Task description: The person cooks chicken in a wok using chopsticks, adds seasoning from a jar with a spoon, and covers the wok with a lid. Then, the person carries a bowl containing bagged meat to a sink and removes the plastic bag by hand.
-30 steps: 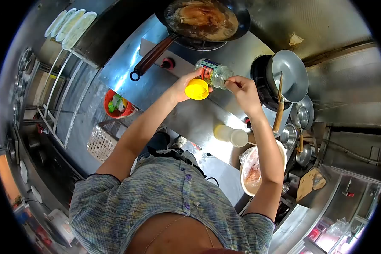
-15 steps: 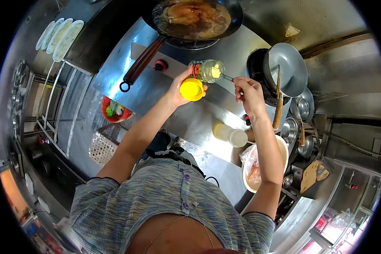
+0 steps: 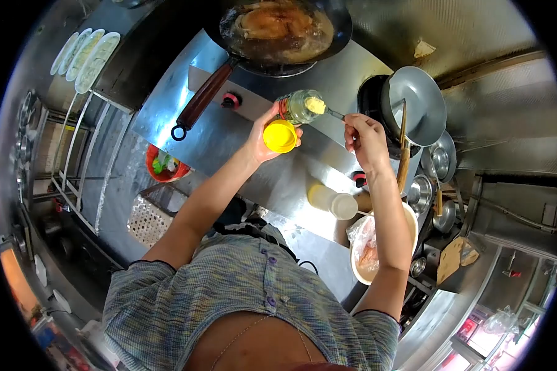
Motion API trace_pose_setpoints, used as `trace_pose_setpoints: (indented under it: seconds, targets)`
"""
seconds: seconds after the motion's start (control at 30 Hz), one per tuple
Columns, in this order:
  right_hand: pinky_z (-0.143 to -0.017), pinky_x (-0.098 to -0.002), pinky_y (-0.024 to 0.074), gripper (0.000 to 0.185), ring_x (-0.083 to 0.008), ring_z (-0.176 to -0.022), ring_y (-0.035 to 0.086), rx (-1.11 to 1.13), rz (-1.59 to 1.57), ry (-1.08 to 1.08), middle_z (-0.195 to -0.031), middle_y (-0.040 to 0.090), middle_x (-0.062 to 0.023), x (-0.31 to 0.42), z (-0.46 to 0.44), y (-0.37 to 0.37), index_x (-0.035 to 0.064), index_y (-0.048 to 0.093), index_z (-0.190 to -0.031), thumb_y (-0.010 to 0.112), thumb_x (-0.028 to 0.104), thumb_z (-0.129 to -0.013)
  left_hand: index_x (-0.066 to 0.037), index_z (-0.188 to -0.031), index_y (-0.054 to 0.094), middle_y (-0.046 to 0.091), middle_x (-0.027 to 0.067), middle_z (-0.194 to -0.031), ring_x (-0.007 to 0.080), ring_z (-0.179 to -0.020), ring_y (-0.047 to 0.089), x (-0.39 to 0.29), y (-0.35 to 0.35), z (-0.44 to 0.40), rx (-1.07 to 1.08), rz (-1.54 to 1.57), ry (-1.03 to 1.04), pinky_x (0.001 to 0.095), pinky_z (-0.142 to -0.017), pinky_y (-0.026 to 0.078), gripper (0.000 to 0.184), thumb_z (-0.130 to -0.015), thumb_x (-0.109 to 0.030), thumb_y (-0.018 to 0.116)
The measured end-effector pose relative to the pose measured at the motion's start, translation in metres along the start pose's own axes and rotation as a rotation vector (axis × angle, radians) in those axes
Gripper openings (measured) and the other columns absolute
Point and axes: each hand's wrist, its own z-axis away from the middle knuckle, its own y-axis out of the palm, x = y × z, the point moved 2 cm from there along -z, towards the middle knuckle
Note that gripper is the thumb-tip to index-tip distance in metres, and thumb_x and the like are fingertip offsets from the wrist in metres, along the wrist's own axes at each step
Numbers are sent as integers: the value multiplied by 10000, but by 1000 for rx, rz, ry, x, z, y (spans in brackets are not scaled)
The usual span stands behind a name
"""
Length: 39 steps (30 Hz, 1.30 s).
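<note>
My left hand (image 3: 264, 133) is closed around a clear glass jar (image 3: 297, 107) with a printed label, tilted with its mouth to the right. A yellow lid (image 3: 280, 136) is held in the same hand, its hollow side up. My right hand (image 3: 367, 141) pinches the handle of a spoon (image 3: 336, 114). A pale yellow lump (image 3: 315, 105) sits on the spoon's end at the jar's mouth. Beyond the jar, a wok (image 3: 343, 31) on the stove holds a large browned piece of food (image 3: 277, 23) in bubbling dark liquid.
The wok's wooden handle (image 3: 205, 93) points toward my left. A grey pan (image 3: 419, 102) with a long-handled tool (image 3: 403, 167) stands at the right. Nearby are a white-capped bottle (image 3: 332, 201), a tub (image 3: 411, 232) with bagged food, and a red basket (image 3: 159, 175) below left.
The yellow lump has come further out at the jar's mouth on the spoon. My right hand has shifted very slightly; my left still holds the jar and lid. The whole view has shifted a little.
</note>
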Motion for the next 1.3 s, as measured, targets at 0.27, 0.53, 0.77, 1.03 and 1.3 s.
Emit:
trace_pose_setpoints:
  seconds: [0.27,0.53,0.77,1.03,1.3]
  targets:
    - [-388,-240,307,115,-109,-438,407,-1,-67,-77,-536,442,-18,33,-49,24,19,524,-654,560,88,-738,-117,-1109,508,532,126,-1027,233,-755,551,-7,-28,20,10,46,25,371,-642,456,448,-808,-450,499]
    - [-365,-237,301,134,-97,-409,394,-115,393,-224,-528,440,-8,43,-166,57,21,525,-653,559,102,-754,-83,-1055,539,579,94,-885,214,-742,564,-15,-52,70,-97,-20,97,358,-645,457,460,-816,-471,474]
    - [-368,-237,298,118,-94,-405,372,-123,487,-222,-529,429,-9,50,-183,53,8,529,-662,549,81,-752,-76,-1071,520,599,101,-864,206,-764,585,-27,-74,96,-103,-47,62,361,-678,490,482,-843,-485,408]
    - [-367,-227,294,122,-103,-419,389,-47,185,-35,-540,445,-18,56,-183,56,29,521,-657,565,82,-757,-64,-1058,523,595,105,-879,207,-759,583,-32,-85,109,-146,12,10,355,-686,483,509,-840,-506,396]
    - [-357,-252,342,127,-138,-409,435,-226,236,-335,-516,463,-41,118,-250,47,-1,545,-628,558,86,-721,-69,-1056,525,585,122,-882,233,-781,548,-44,-110,142,-195,26,25,375,-695,445,494,-839,-496,406]
